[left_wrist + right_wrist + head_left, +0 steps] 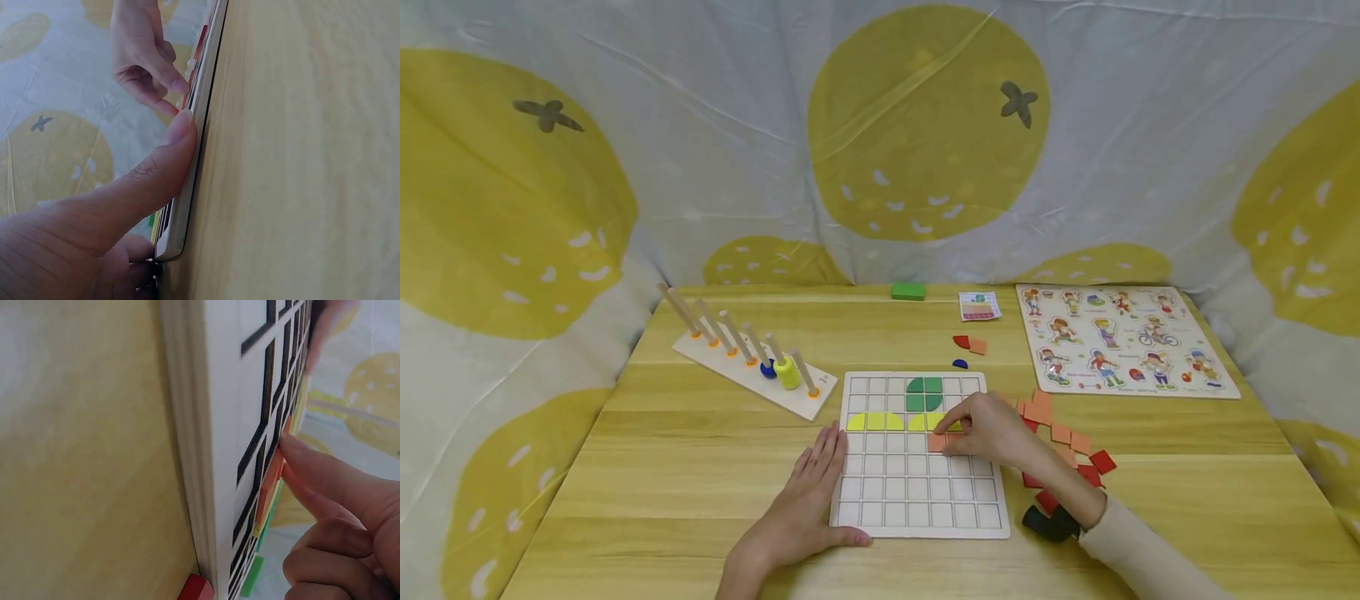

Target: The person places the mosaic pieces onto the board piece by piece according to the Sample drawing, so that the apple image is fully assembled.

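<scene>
A white grid board (917, 492) lies on the table. On it sit green pieces (925, 394) near the top and a row of yellow pieces (876, 422) below them. My left hand (808, 492) rests along the board's left edge, fingers extended and thumb at the near corner; the left wrist view shows that thumb (178, 131) against the rim. With thumb and index finger, my right hand (992, 429) pinches an orange square tile (270, 478) at the grid, just under the yellow row. Another orange tile (936, 442) lies in the square beside it.
Loose orange tiles (1037, 412) and red tiles (1102, 462) lie right of the board, partly behind my right forearm. A peg stand (752, 367) stands left. Behind are a green block (907, 292), a pattern card (979, 306) and a picture puzzle (1120, 342).
</scene>
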Available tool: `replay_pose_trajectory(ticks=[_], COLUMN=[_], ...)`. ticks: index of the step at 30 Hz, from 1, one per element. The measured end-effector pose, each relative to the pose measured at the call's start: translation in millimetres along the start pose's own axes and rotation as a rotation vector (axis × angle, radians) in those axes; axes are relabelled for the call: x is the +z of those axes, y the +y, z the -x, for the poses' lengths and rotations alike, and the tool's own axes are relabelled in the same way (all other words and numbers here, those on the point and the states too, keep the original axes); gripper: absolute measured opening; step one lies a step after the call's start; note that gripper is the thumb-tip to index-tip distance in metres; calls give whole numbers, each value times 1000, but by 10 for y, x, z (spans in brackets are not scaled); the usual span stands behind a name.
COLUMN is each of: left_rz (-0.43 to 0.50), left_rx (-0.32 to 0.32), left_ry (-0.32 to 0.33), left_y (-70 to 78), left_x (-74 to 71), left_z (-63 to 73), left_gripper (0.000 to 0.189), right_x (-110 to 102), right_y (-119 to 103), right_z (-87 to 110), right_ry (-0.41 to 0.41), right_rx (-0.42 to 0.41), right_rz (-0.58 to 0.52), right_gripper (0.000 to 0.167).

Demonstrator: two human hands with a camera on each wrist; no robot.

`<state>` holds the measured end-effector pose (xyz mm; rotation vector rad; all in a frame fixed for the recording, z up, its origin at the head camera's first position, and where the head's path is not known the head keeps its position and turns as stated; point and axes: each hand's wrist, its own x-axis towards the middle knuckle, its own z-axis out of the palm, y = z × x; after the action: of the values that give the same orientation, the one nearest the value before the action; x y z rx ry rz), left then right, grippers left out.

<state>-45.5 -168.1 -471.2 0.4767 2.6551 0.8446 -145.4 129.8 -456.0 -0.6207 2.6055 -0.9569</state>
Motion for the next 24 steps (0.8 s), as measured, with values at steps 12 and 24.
replay_pose_trajectory(ticks=[12,24], left_rz=[4,23], left_rx=[-11,-20], left_ry=[-2,-9], left_y=[11,-15], left_x=[2,7], left_z=[-7,-8], left_gripper=[133,134], right_x=[-532,-655], right_y=[279,605], right_z=[-215,-627], right_ry=[188,141], right_rx=[204,337], right_rz=[-28,-104], right_gripper=[37,43])
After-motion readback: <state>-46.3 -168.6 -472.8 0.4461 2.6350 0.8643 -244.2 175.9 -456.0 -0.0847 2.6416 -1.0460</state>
